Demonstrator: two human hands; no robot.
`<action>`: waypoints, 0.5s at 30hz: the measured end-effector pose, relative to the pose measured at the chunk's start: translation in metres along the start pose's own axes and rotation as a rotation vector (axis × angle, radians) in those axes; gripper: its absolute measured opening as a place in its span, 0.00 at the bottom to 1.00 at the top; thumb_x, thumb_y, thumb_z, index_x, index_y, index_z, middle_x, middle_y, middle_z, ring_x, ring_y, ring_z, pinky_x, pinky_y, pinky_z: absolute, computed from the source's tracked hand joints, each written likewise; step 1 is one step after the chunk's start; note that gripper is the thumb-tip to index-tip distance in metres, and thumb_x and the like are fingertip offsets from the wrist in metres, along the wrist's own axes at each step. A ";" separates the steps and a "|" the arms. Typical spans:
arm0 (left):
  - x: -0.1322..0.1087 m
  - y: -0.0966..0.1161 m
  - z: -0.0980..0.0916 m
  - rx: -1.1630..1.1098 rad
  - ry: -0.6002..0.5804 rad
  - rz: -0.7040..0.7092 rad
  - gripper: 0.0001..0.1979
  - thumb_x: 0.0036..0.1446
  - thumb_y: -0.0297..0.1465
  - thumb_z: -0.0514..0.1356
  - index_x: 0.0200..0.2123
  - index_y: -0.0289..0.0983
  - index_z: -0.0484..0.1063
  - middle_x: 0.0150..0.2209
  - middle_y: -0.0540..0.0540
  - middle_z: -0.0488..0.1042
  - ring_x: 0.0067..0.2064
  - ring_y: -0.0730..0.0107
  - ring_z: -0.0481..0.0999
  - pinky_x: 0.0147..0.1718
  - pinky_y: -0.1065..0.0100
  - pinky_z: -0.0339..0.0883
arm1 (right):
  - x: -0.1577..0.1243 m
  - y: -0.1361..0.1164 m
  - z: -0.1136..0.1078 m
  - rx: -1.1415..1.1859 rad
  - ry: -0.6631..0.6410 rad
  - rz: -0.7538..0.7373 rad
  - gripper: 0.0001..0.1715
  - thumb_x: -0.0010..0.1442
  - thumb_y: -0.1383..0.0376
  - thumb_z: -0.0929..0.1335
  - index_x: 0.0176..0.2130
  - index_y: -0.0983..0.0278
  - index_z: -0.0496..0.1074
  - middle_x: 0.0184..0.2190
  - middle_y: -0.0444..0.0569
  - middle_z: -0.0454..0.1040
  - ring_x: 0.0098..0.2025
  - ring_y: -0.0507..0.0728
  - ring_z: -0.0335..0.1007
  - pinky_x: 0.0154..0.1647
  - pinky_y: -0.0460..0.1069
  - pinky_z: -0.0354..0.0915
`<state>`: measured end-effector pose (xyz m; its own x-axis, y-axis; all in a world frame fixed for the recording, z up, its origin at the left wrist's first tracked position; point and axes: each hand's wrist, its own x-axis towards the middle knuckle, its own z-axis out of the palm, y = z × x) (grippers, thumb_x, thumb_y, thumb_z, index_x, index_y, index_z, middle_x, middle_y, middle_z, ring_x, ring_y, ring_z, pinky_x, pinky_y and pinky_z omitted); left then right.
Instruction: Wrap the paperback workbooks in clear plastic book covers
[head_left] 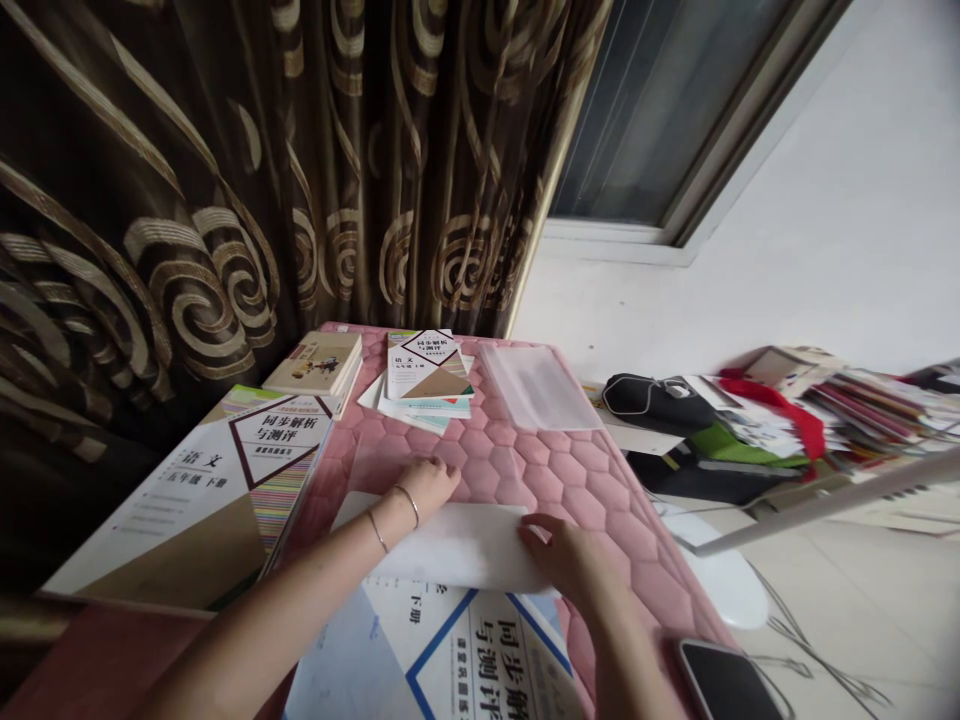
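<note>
A workbook with a blue-framed title [450, 660] lies turned sideways at the near edge, with a blank white flap [457, 545] across its far part. Beyond the flap, a clear plastic book cover [480, 475] spreads thinly over the pink padded surface. My left hand [429, 487], with two thin bangles at the wrist, is closed with its fingers curled down at the plastic; the fingertips are partly hidden. Thumb and fingers of my right hand [559, 548] pinch the right end of the white flap.
A large workbook [202, 500] lies at left, with small books [319, 362] behind it. Another workbook [427, 362] tops papers at the back, beside a folded translucent plastic sheet [540, 387]. A phone [727, 680] lies near right. Piled books [862, 410] and cables are beyond.
</note>
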<state>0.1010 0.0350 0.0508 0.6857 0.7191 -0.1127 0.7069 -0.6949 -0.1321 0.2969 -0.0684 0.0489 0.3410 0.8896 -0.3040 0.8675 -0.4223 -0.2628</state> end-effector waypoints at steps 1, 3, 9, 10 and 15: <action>0.000 0.002 0.001 -0.004 0.004 -0.012 0.16 0.59 0.18 0.50 0.49 0.28 0.69 0.43 0.28 0.74 0.42 0.53 0.79 0.38 0.56 0.72 | 0.000 -0.001 -0.001 0.001 0.004 0.004 0.21 0.62 0.54 0.61 0.50 0.53 0.75 0.39 0.50 0.80 0.43 0.62 0.76 0.38 0.52 0.65; 0.002 0.004 0.002 -0.017 0.001 -0.024 0.16 0.59 0.18 0.48 0.47 0.28 0.71 0.42 0.28 0.75 0.41 0.52 0.79 0.36 0.57 0.73 | 0.000 -0.002 -0.003 0.017 0.010 0.021 0.20 0.61 0.54 0.63 0.50 0.53 0.75 0.39 0.50 0.80 0.43 0.62 0.76 0.37 0.51 0.65; 0.008 0.002 0.004 -0.068 -0.026 -0.050 0.15 0.59 0.19 0.50 0.42 0.29 0.74 0.39 0.32 0.77 0.41 0.54 0.79 0.35 0.59 0.72 | 0.009 -0.003 0.005 0.112 0.040 0.036 0.17 0.59 0.58 0.65 0.46 0.54 0.78 0.40 0.50 0.79 0.41 0.59 0.76 0.37 0.49 0.65; 0.008 0.002 0.004 -0.074 -0.030 -0.051 0.15 0.59 0.18 0.50 0.42 0.29 0.75 0.39 0.32 0.77 0.41 0.54 0.79 0.36 0.59 0.72 | 0.012 -0.002 0.008 0.130 0.047 0.029 0.16 0.59 0.59 0.66 0.45 0.55 0.78 0.39 0.50 0.79 0.41 0.59 0.76 0.37 0.49 0.65; 0.007 -0.001 0.002 -0.128 -0.031 -0.032 0.15 0.58 0.19 0.50 0.41 0.30 0.76 0.40 0.33 0.78 0.42 0.52 0.78 0.38 0.57 0.71 | 0.020 0.002 0.017 0.213 0.104 -0.017 0.16 0.60 0.60 0.64 0.45 0.59 0.76 0.36 0.49 0.79 0.39 0.57 0.75 0.36 0.48 0.64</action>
<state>0.1045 0.0410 0.0487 0.6583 0.7393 -0.1413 0.7459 -0.6660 -0.0097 0.2990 -0.0547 0.0268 0.3718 0.9055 -0.2046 0.7813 -0.4243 -0.4577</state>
